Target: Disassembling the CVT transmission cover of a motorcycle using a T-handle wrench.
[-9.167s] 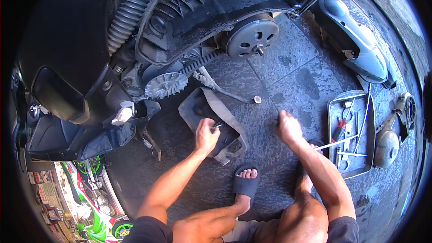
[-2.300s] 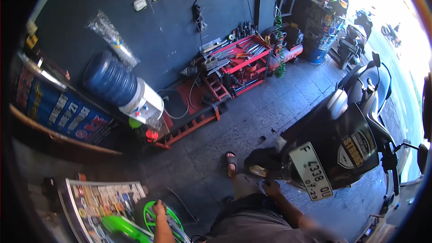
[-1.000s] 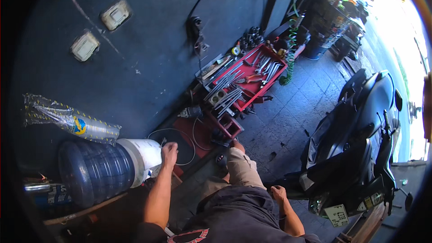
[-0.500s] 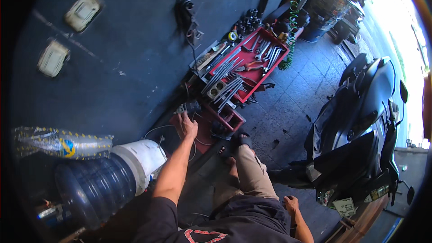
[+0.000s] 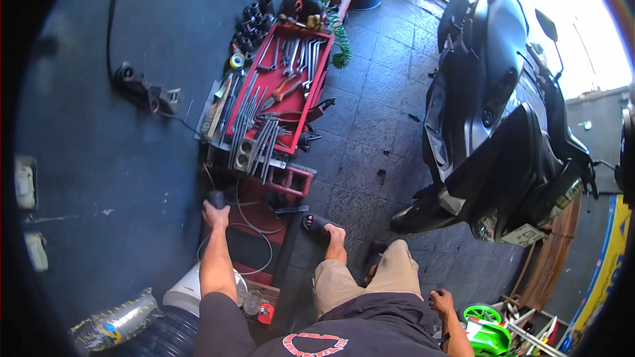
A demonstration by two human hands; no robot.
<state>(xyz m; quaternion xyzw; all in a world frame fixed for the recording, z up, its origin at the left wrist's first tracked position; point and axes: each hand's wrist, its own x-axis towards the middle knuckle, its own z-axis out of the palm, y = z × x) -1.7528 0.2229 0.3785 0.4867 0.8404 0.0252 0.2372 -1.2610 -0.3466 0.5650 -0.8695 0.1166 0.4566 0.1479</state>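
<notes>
My left hand (image 5: 215,215) reaches forward, its fingers closed around a small dark blocky thing (image 5: 215,198) whose kind I cannot make out. Just beyond it stands the red tool tray (image 5: 316,86), with wrenches (image 5: 291,59), orange-handled pliers (image 5: 286,90) and several thin metal rods (image 5: 246,109) in it or across its edge. A pale cable (image 5: 270,259) loops over the dark red surface beside this hand. My right hand (image 5: 441,302) hangs low beside my right thigh with curled fingers; whether it holds anything is hidden.
A parked motorcycle (image 5: 486,99) stands to the right on the tiled floor (image 5: 367,112). Black sockets (image 5: 253,26) and a green coiled hose (image 5: 340,49) lie around the tray. A white container (image 5: 182,289) and a wrapped roll (image 5: 119,317) sit lower left. Green plastic things (image 5: 488,337) lie lower right.
The view has turned and shifted right, so the tray and motorcycle appear farther left. My left hand now holds the dark thing lower, in front of the tray. My right hand still hangs low.
</notes>
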